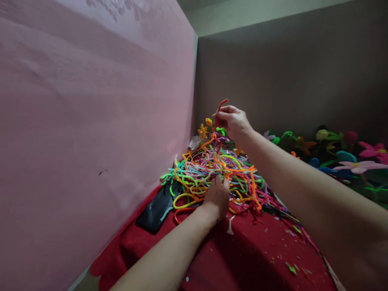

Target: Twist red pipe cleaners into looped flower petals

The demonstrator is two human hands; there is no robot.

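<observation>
A tangled heap of multicoloured pipe cleaners [209, 163] lies on the red cloth [236, 258]. My right hand [233, 120], raised above the back of the heap, pinches a red pipe cleaner [223, 103] between thumb and fingers. Its upper end sticks out over the fingertips, and its lower part runs down toward the strands. At the front of the heap, my left hand [217, 198] has its fingers bent in among the pipe cleaners, closed on some strands; the tips are partly hidden.
A black phone [154, 212] lies left of the heap, beside yellow and red scissor-like loops [182, 201]. Pipe-cleaner flowers [354, 166] stand at right. Small scraps [291, 268] litter the cloth. A pink wall panel [91, 121] borders the left, a grey one [287, 76] the back.
</observation>
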